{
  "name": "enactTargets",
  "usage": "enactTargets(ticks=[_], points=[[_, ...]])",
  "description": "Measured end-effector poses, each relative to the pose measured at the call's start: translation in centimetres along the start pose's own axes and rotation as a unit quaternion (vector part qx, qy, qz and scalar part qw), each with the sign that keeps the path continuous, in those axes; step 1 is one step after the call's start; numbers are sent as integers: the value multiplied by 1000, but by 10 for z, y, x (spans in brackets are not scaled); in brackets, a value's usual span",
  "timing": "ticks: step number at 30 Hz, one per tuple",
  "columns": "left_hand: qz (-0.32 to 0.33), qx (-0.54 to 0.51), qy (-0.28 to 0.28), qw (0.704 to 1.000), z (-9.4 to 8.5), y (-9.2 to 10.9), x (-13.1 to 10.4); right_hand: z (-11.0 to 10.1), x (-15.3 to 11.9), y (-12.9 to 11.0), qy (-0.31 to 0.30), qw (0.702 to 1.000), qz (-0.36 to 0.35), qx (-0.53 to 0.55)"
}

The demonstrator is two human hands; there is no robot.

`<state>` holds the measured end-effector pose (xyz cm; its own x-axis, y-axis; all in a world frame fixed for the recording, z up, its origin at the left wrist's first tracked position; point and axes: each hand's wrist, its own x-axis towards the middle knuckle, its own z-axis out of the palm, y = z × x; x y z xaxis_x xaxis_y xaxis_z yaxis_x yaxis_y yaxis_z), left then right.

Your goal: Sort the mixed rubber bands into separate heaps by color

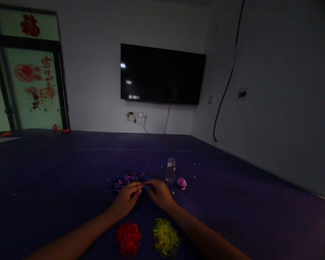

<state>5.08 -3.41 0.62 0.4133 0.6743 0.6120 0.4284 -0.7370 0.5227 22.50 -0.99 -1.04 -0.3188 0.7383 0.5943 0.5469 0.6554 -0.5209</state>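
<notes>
Dim room, black television (162, 74) on the far wall. On the purple surface (70, 173), the right hand's grip (160, 194) pinches a blue piece (147, 187) beside mixed strands (128, 178) — left hand's grip (126, 199) adjacent, its hold unclear.

Beyond the left hand (128, 199) and the right hand (160, 193), fingertips nearly meeting over blue strands (147, 187), lies a pink-and-blue strand pile (128, 179); red (128, 239) and yellow strand piles (165, 237) sit nearer, a clear bottle (170, 171) just right.
</notes>
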Motion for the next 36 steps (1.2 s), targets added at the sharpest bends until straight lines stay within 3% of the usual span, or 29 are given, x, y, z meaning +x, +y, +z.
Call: enactTargets(ticks=[15, 25, 36], points=[[17, -9, -5, 1000, -2, 3, 0, -2, 0, -8, 6, 999, 33, -30], [-11, 24, 75, 997, 0, -2, 0, -1, -1, -9, -36, 999, 0, -38], [-24, 34, 33, 999, -1, -3, 2, -3, -3, -17, -64, 995, -12, -80]])
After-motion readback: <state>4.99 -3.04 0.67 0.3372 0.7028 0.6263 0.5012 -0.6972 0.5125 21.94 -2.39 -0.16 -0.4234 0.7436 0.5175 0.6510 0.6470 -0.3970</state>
